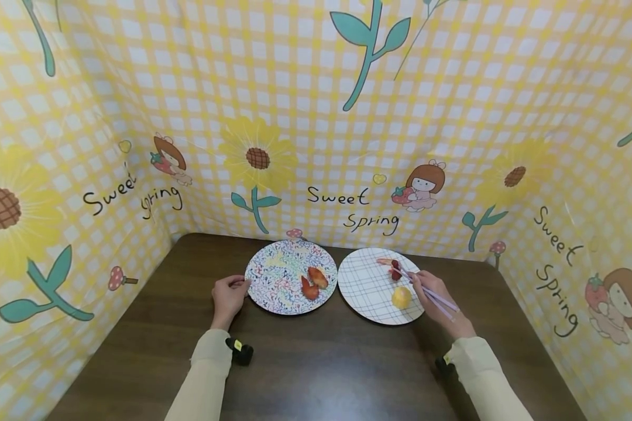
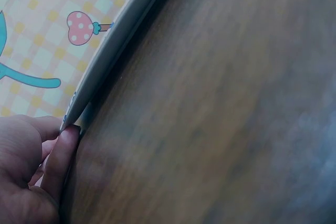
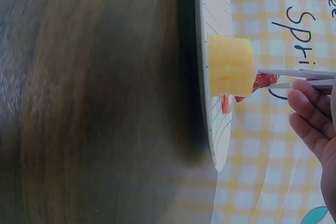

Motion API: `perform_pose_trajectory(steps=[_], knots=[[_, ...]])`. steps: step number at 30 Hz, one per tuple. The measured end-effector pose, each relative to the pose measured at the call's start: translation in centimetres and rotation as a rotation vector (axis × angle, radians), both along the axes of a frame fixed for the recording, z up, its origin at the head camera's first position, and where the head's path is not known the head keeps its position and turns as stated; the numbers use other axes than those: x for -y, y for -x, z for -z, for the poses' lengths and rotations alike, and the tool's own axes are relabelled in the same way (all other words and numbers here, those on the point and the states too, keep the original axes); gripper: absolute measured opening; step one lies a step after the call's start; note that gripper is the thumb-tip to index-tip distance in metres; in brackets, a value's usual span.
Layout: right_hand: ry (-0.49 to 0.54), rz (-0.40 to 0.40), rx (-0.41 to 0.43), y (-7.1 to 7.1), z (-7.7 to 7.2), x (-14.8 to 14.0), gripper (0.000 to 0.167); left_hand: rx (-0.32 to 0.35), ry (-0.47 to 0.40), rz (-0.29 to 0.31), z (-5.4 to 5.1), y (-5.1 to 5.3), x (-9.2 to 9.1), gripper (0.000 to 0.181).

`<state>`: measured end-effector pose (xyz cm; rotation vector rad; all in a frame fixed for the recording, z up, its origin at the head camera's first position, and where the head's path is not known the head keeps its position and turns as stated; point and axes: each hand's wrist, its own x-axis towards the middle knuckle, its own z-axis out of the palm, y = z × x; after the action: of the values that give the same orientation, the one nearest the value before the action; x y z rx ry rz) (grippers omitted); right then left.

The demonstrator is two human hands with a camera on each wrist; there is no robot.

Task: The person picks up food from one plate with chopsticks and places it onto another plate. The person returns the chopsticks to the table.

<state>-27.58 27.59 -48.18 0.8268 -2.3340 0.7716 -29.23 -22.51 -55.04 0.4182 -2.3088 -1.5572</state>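
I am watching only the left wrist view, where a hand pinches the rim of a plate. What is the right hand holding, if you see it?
Observer: The right hand holds a pair of chopsticks.
Operator: Thank you. Is anything between the tips?
Observer: Yes, a red piece of food.
Operator: And what else is on that side?
Observer: A second plate, with a yellow piece of food on it.
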Motion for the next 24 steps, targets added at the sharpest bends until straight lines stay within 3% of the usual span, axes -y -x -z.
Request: perform_pose_trajectory(steps=[5,19,24], knots=[[-0.015,-0.04,-0.018,0.11,0.01,0.03,0.018,-0.004,0.005,-0.002,0.14,0.09,0.01,0.026],[-0.158,0.016,-0.083,0.04,-0.28,0.76,0.016,-0.001,0.018,-0.005,0.02,0.01,-0.03,0.026],[-0.184,-0.034,-0.145,0.43,-0.02,0.89,0.009,-0.004,0.017,-0.008,0.11,0.0,-0.03,0.027]])
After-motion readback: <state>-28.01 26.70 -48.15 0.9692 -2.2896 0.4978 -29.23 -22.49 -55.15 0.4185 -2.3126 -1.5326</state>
